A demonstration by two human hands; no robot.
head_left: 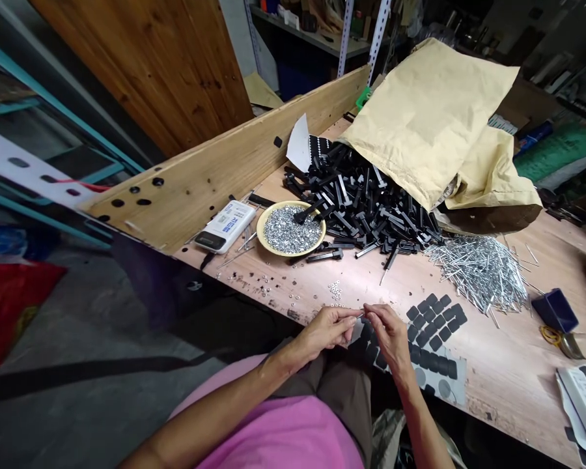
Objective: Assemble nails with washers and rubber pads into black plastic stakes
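Note:
My left hand [329,327] is closed in a pinch, and a short bit of thin metal rod [359,316] shows at its fingertips. Close beside it, my right hand [387,331] pinches at the rod's other end; whatever it grips there is too small to make out. Both hands hover over the table's near edge. Under and right of them lie black rounded-square pads [434,319], some on a pale backing sheet [461,374]. Several small nuts [335,290] are scattered just beyond my left hand.
A yellow bowl [261,238] of small metal parts stands beside a white digital scale [229,221]. Black plastic parts [361,202] spill from a paper sack [430,117]. Right of them are a pile of thin metal rods [483,273] and a dark blue box [557,311]. A wooden board [234,156] edges the table.

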